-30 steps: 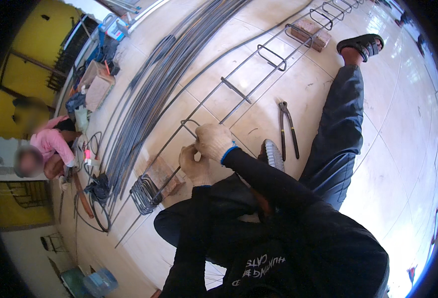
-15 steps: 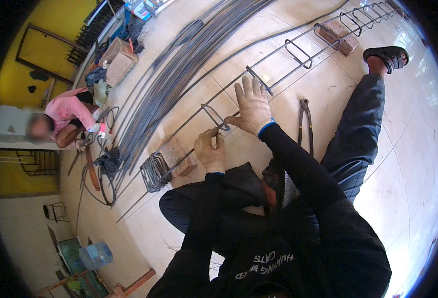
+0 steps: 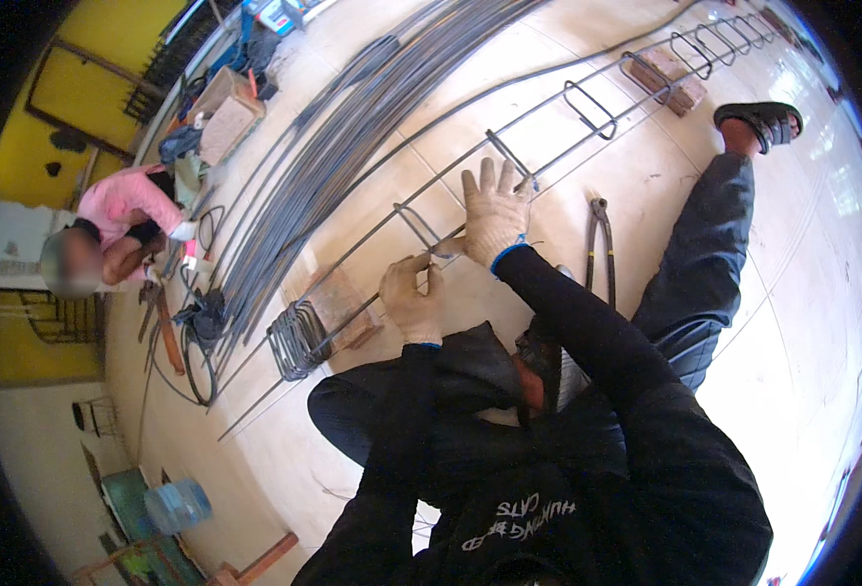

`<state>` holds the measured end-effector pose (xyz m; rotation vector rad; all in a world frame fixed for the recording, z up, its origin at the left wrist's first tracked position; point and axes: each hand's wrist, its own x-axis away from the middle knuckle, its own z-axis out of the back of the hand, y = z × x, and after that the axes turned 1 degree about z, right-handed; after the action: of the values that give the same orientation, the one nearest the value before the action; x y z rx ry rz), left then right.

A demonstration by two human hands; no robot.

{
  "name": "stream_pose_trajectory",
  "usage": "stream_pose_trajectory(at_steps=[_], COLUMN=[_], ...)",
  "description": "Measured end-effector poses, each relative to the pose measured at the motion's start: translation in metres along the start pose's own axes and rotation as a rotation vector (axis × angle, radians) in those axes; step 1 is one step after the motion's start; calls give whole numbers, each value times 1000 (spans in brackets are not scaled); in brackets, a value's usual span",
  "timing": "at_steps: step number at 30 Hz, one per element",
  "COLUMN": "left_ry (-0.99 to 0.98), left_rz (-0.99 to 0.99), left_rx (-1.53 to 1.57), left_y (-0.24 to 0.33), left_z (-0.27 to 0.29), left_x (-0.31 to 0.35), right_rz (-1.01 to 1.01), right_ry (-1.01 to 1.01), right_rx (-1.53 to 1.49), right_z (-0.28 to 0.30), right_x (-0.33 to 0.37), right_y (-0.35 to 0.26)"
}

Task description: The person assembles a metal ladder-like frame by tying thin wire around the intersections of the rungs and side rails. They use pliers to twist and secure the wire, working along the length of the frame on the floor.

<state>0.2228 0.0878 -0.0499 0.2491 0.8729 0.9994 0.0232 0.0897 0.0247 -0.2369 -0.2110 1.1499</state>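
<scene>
Two long parallel rebar rods run diagonally across the floor, with bent wire stirrups spaced along them. My left hand (image 3: 412, 301), in a pale work glove, curls its fingers at the near rebar rod (image 3: 357, 311), beside the lower corner of one stirrup (image 3: 414, 224). My right hand (image 3: 497, 210), also gloved, is spread flat over the rods, its thumb pointing at that same corner. Just beyond its fingertips sits another stirrup (image 3: 511, 159). Pincers (image 3: 601, 244) with yellowish handles lie on the tiles right of my right forearm.
Bunched stirrups (image 3: 299, 340) hang at the rods' left end, by a brick (image 3: 341, 298). Another brick (image 3: 673, 82) sits under the far end. A thick rebar bundle (image 3: 353, 156) lies beyond. At left crouches a person in pink (image 3: 123, 210); a blue water jug (image 3: 178, 505) stands lower left.
My right hand has shifted slightly down and left, its fingers still spread. My left hand stays almost in place. The person in pink leans lower.
</scene>
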Motion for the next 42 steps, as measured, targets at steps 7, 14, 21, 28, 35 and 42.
stream_pose_trajectory(at_steps=[7,14,21,28,35,42], left_ry=[40,26,-36,-37,-22,-12], left_rz=[-7,-19,23,23,-23,173], left_rx=[-38,-49,8,-36,-19,100], left_y=[0,1,1,3,2,17], left_z=[-4,-2,3,7,9,17], left_x=[2,1,1,0,0,-10], right_rz=[-3,0,0,10,-72,-551], right_ry=[13,22,22,56,307,-14], right_rx=[36,-5,-21,-19,-421,-182], right_z=[-5,-5,-3,-3,-10,1], right_x=[-1,-1,1,3,51,77], right_y=[-3,0,2,1,43,136])
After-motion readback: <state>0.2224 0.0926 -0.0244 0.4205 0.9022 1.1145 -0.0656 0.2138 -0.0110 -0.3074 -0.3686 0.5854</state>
